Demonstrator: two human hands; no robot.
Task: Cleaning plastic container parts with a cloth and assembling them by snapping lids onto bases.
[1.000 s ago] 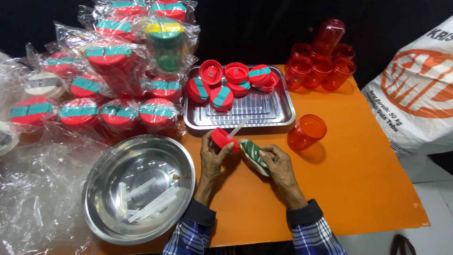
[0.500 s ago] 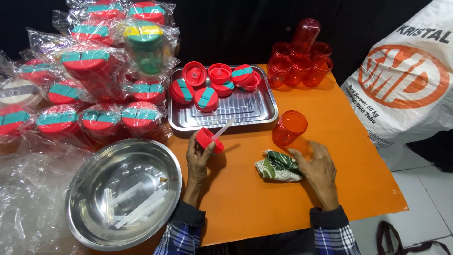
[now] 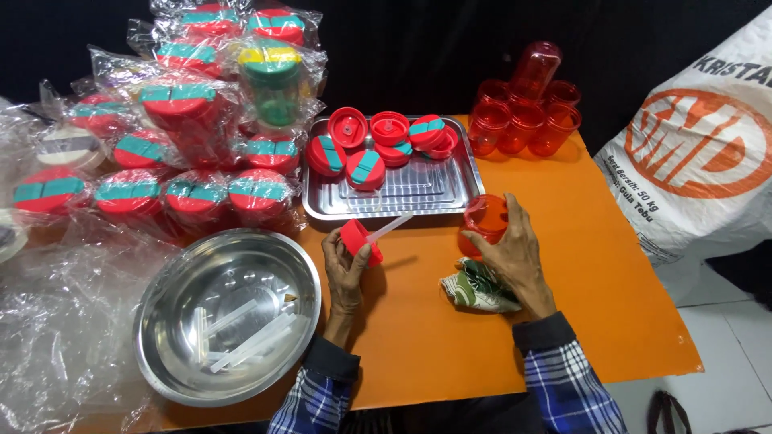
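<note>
The left hand [image 3: 344,261] gripped a red lid [image 3: 361,242] with a clear straw [image 3: 389,227] slanting up toward the steel tray [image 3: 458,189]. Just right of the lid, the right hand [image 3: 515,257] closed around an upright red cup [image 3: 485,221].

The worktop [image 3: 611,321] is bright orange. Behind it hangs a dark black backdrop [image 3: 402,48]. To the right of the worktop, a pale tiled floor [image 3: 724,337] shows, lit by soft, even light.

White sack [image 3: 698,153] cut by right edge; cloth [image 3: 476,290] part-hidden under right hand [image 3: 515,257]; wrapped containers [image 3: 48,193] cut at left edge.
</note>
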